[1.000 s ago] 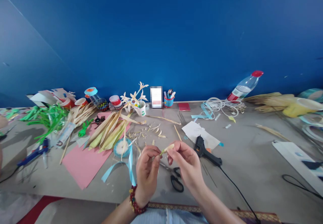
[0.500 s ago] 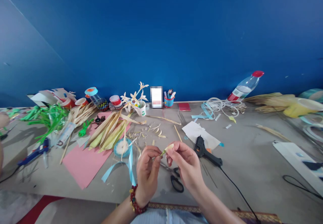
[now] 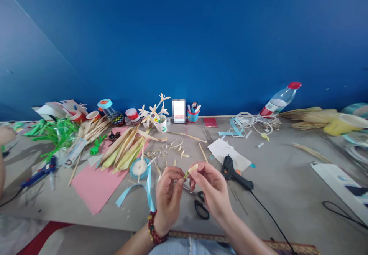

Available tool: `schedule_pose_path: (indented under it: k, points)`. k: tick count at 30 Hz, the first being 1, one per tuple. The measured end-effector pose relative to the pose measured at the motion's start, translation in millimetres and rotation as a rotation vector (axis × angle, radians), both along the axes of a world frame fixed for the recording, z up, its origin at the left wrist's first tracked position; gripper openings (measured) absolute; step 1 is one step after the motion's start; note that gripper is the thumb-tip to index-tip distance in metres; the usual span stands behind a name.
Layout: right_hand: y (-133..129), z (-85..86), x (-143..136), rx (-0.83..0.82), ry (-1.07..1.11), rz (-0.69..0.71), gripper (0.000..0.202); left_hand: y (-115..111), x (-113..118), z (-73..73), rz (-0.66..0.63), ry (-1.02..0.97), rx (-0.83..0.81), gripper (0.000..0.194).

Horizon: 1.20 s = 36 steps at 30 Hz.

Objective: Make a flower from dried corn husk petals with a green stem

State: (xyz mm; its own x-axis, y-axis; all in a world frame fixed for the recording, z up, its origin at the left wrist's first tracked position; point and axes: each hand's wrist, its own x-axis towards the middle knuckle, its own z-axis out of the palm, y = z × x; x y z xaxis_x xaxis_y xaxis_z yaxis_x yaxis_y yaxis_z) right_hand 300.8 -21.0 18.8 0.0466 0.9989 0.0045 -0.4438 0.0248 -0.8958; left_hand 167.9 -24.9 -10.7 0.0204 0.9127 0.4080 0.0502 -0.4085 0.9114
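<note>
1. the left hand [image 3: 169, 193] has thumb and fingertips pinched together on the thin, greenish end of a small petal-shaped piece [image 3: 193, 168]; a bracelet [image 3: 153, 228] of dark red beads circles that wrist.
2. the right hand [image 3: 211, 188] pinches the piece's broader, cream end, its fingers curled in narrow. the piece sits between the two hands, above the desk [image 3: 276, 170], towards the middle of its front edge, with black-handled scissors [image 3: 201, 209] lying just below.
3. left of the hands, dry, ribbed husks [image 3: 123, 151], cream running to yellow-green, fan over smooth pink paper [image 3: 99, 190]. shiny pale blue ribbon [image 3: 148, 188] trails from a round spool [image 3: 139, 168] towards the front edge.
4. curled cream scraps [image 3: 181, 149] litter the middle, and a matt black glue gun [image 3: 235, 174] lies right of the hands, by a creased white sheet [image 3: 228, 153].
5. along the back edge, a white cup [image 3: 161, 124] bears pointed, papery flowers [image 3: 155, 111]; a blue cup [image 3: 193, 116] with a red rim holds pens or similar sticks. farther right, a clear bottle [image 3: 280, 99] with a red cap leans at a tilt.
6. the white cup shows a green mark and the bottle a red-and-white label; i can't read either.
</note>
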Motion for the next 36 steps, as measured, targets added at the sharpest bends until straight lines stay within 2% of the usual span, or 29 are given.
schedule_pose_path:
  k: [11,22,36]
  points:
    - [-2.1,-8.9,1.3,0.093,0.042,0.054,0.019,-0.8,-0.4,1.0,0.027,0.039,0.037,0.013]
    - [-3.3,-3.8,-4.2,0.091,-0.053,-0.022,0.014,0.7,-0.9,-2.1,0.048,0.064,0.065,0.014]
    - [-3.6,-10.8,-5.0,0.110,-0.086,-0.022,0.011,0.4,-2.0,-3.3,0.029,0.056,0.078,0.014]
